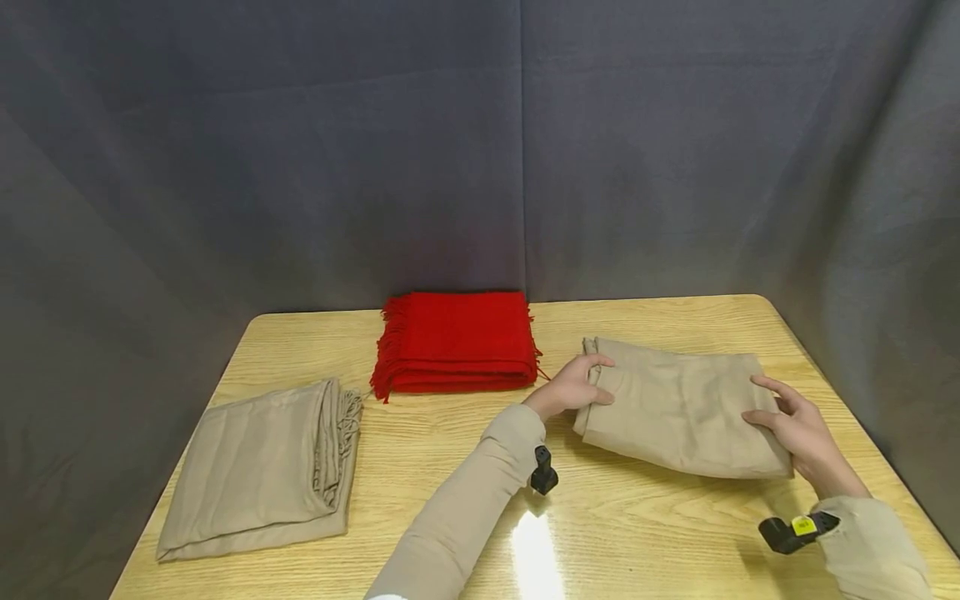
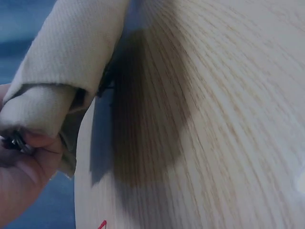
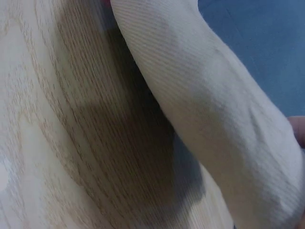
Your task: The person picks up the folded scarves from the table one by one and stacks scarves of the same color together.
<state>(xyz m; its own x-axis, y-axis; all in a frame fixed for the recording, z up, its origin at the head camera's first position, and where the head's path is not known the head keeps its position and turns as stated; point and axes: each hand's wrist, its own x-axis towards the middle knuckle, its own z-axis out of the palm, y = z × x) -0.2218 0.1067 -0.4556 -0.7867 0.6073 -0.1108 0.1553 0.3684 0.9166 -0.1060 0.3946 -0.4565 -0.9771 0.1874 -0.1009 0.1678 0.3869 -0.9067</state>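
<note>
Both hands hold a folded beige cloth [image 1: 678, 408] at the right side of the table, one at each end. The left hand [image 1: 573, 387] grips its left end, where the layered edges show. At the opposite end, the right hand [image 1: 802, 429] holds the cloth's right side. Seen from the left wrist, the cloth's rolled fold [image 2: 71, 47] hangs above the tabletop and casts a shadow, with the left hand's fingers [image 2: 28, 167] pinching its end. In the right wrist view the cloth [image 3: 205, 100] bulges across the frame, hiding most of the right hand.
A folded red fringed scarf [image 1: 461, 337] lies at the table's back middle. Another folded beige cloth [image 1: 255, 467], fringed on its right side, lies at the left. Dark grey curtains [image 1: 390, 150] surround the wooden table [image 1: 442, 450] at the back and sides.
</note>
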